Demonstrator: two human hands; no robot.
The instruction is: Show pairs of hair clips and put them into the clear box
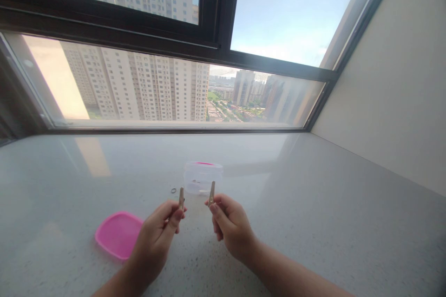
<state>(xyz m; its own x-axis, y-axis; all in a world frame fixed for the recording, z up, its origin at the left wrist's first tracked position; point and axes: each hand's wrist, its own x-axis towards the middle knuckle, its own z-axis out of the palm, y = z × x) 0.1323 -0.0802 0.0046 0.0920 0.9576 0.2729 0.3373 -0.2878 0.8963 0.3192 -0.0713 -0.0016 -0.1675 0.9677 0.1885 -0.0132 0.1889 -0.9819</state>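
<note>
Speckled windowsill (313,222); left hand (156,232) pinching slim metallic clip (181,196), right hand (234,227) pinching similar clip (212,191).

Left clip (181,198) and right clip (211,193): metallic in appearance, smooth, with a soft sheen. Ring (173,190): apparently metal. Box (198,177): see-through plastic, smooth and lightly glossy. Lid (117,236): opaque plastic, smooth, with a satin finish. Window ledge (296,195): speckled, stone-like, polished enough to reflect light. Window frame (221,4): metal-like, low gloss. Panes (285,14): transparent glass. Wall (393,93): smooth, matt.
</note>
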